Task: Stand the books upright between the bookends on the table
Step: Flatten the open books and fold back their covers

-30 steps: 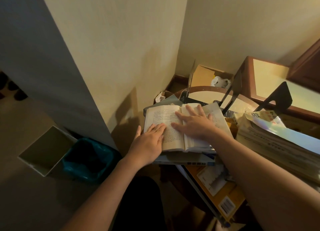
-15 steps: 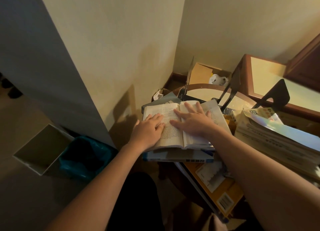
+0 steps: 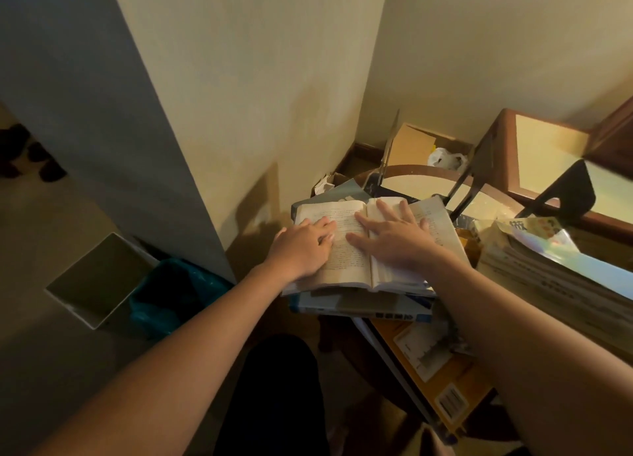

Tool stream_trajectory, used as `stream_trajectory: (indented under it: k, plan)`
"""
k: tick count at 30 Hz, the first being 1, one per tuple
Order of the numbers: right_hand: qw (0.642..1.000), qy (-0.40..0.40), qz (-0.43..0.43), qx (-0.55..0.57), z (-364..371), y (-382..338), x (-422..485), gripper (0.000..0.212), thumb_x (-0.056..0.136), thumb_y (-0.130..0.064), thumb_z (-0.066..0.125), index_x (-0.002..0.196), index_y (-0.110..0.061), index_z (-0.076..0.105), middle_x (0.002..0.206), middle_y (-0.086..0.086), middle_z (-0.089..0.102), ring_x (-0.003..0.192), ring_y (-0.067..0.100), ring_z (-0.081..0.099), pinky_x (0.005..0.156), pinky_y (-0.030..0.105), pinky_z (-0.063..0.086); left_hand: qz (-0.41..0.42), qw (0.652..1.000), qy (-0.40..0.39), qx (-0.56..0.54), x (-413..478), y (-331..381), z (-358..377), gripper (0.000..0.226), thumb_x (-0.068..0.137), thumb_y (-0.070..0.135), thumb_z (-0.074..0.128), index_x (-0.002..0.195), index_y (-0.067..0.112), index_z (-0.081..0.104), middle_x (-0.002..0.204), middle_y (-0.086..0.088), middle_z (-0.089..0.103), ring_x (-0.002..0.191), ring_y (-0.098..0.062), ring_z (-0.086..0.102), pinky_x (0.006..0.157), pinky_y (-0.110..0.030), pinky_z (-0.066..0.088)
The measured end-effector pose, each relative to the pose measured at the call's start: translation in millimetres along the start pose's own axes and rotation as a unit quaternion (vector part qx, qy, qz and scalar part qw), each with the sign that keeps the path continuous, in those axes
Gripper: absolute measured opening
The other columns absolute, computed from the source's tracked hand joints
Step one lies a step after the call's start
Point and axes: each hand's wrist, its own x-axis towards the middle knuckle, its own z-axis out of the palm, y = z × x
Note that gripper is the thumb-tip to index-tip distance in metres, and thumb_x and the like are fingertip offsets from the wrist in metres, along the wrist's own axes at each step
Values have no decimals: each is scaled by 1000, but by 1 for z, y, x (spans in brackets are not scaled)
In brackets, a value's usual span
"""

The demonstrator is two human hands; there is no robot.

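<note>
A: Entry 1. What sits left of the left hand?
B: A white open box (image 3: 99, 281) on the floor, with a teal bin (image 3: 171, 294) just beside it. Both are below and well apart from the left wrist.

A: Entry 2. State of the left hand?
B: The left hand (image 3: 301, 246) is palm down, fingers close together and flat on the left page of the open book (image 3: 342, 267). The heel of the hand overhangs that page's outer edge. It presses and grips nothing.

A: Entry 3. Where is the book?
B: It lies flat, pages up, directly under both hands, with its gutter between them. Under it lies a blue-covered book (image 3: 359, 310), also flat, at the near edge of the round table (image 3: 418, 183).

A: Entry 4. State of the right hand?
B: The right hand (image 3: 394, 240) is palm down with fingers spread wide. The thumb reaches across the gutter and the outer fingers lie on the right page. It pinches nothing.

A: Entry 5. What lies beyond the right hand?
B: Past its fingertips is a black bookend (image 3: 479, 168) with its plate leaning. Further right is a second black bookend (image 3: 565, 195). Right of the wrist, a stack of books (image 3: 548, 277) lies flat. Under the forearm is a yellow book (image 3: 445, 380). I cannot tell what supports it.
</note>
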Motion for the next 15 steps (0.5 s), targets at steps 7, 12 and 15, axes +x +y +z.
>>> stream_trajectory:
  k: [7, 12, 15]
  plan:
    - [1000, 4, 5, -1, 3, 1, 3, 73, 86, -83, 27, 151, -57, 7, 166, -10, -11, 149, 32, -23, 113, 71, -9, -32, 999, -16, -14, 25, 1, 1, 50, 109, 42, 23, 158, 35, 19, 168, 5, 11, 155, -27, 9, 121, -52, 21]
    - [1000, 9, 7, 4, 3, -1, 2, 72, 87, -82, 27, 151, -57, 8, 166, -10, -10, 149, 32, -24, 113, 70, -9, -59, 994, -35, -90, -3, -1, 7, 58, 105, 54, 27, 159, 40, 11, 169, 3, 1, 154, -33, 8, 121, -53, 18]
    - [1000, 11, 6, 4, 3, -1, 2, 71, 88, -81, 28, 152, -56, 9, 166, -9, -10, 149, 32, -23, 112, 69, -10, -59, 986, -33, -151, -29, 0, 10, 61, 103, 57, 33, 158, 42, 13, 169, 5, -1, 153, -32, 13, 121, -51, 22]
